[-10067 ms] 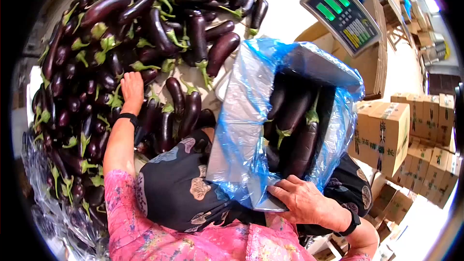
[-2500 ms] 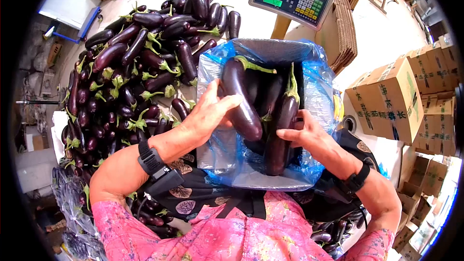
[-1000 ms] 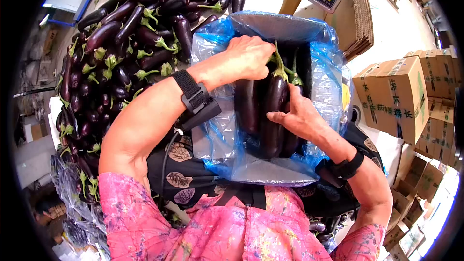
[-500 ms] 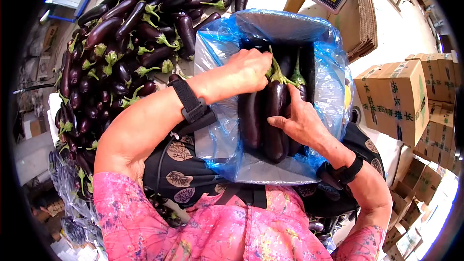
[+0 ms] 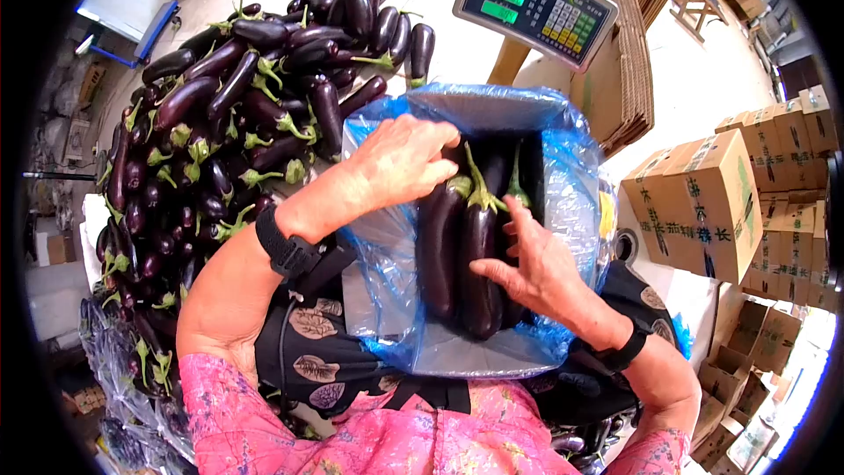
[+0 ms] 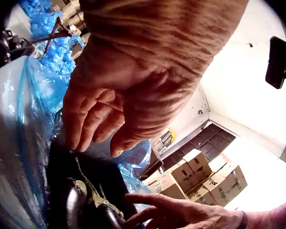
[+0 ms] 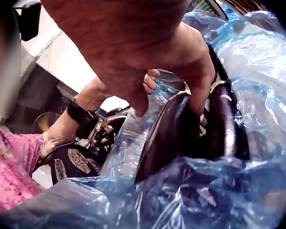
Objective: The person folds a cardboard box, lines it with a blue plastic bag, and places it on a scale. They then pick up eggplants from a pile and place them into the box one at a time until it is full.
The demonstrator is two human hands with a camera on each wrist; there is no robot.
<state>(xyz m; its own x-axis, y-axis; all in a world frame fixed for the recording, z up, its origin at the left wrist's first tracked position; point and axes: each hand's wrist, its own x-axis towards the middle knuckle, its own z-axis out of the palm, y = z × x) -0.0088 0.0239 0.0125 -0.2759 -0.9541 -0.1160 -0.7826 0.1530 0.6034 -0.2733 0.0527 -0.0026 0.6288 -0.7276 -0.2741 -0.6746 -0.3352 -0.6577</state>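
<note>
A box [image 5: 483, 362] lined with blue film stands on the person's lap, holding several dark eggplants [image 5: 482, 281] side by side, green stems toward the far end. Over the box's left wall hovers the left hand [image 5: 396, 163], fingers loosely bent with nothing between them; in the left wrist view that hand [image 6: 128, 90] hangs above the stems [image 6: 86, 183]. The right hand [image 5: 549, 273] lies over the eggplants, thumb across the middle one and fingertips by a stem. In the right wrist view, the right hand [image 7: 138, 57] has fingers reaching down between two eggplants [image 7: 167, 133].
A large pile of eggplants [image 5: 220, 123] covers the surface at left. Beyond the box stands a scale display [image 5: 534, 4], with flat cardboard [image 5: 615, 62] beside it. Closed cartons [image 5: 694, 207] are stacked at right, and clear plastic [image 5: 132, 387] lies at lower left.
The left hand has moved off the stems toward the box's left wall, leaving an eggplant beside the middle one. The right hand stays over the eggplants. The head view has shifted, showing more of the scale display.
</note>
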